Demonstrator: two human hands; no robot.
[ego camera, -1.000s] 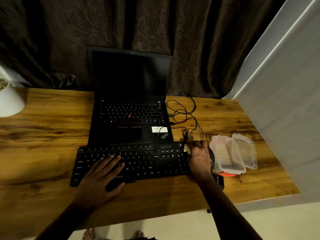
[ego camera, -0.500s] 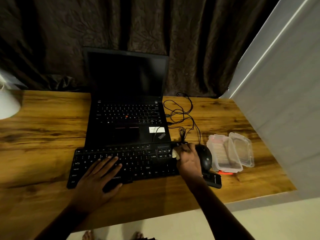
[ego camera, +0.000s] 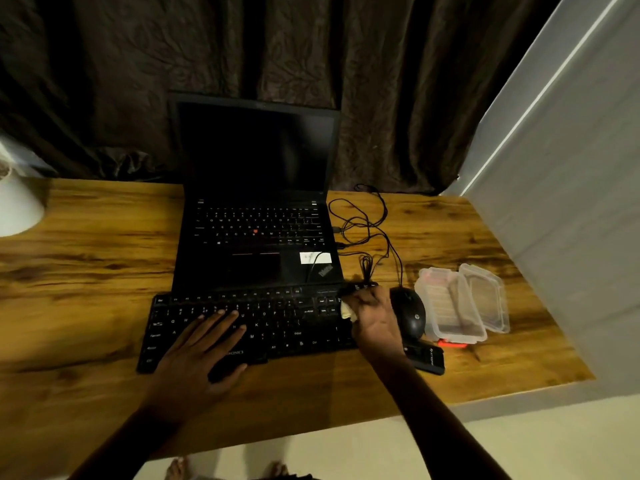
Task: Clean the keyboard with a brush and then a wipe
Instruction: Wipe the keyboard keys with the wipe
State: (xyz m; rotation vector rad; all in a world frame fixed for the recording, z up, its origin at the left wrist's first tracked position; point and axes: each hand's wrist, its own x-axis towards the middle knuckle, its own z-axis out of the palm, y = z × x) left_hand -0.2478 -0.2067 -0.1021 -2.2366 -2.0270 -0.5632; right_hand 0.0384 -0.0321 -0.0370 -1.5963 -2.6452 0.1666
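A black external keyboard (ego camera: 277,323) lies on the wooden desk (ego camera: 86,289) in front of a laptop. My left hand (ego camera: 204,351) rests flat on its left half, fingers spread, holding nothing. My right hand (ego camera: 372,317) is closed over the keyboard's right end, pressing a small pale wipe (ego camera: 346,310) that peeks out under the fingers. The keys beneath that hand are hidden. No brush is clearly visible.
An open black laptop (ego camera: 256,202) stands behind the keyboard. A black mouse (ego camera: 410,315) with tangled cables (ego camera: 363,230) sits right of my right hand. Beyond it is an open clear plastic box (ego camera: 460,303). A dark flat object (ego camera: 427,358) lies near the edge. A white lamp (ego camera: 17,206) stands far left.
My right hand has slid left with the wipe from the keyboard's right edge onto its right-hand keys, uncovering the mouse. My left hand stays put on the keyboard.
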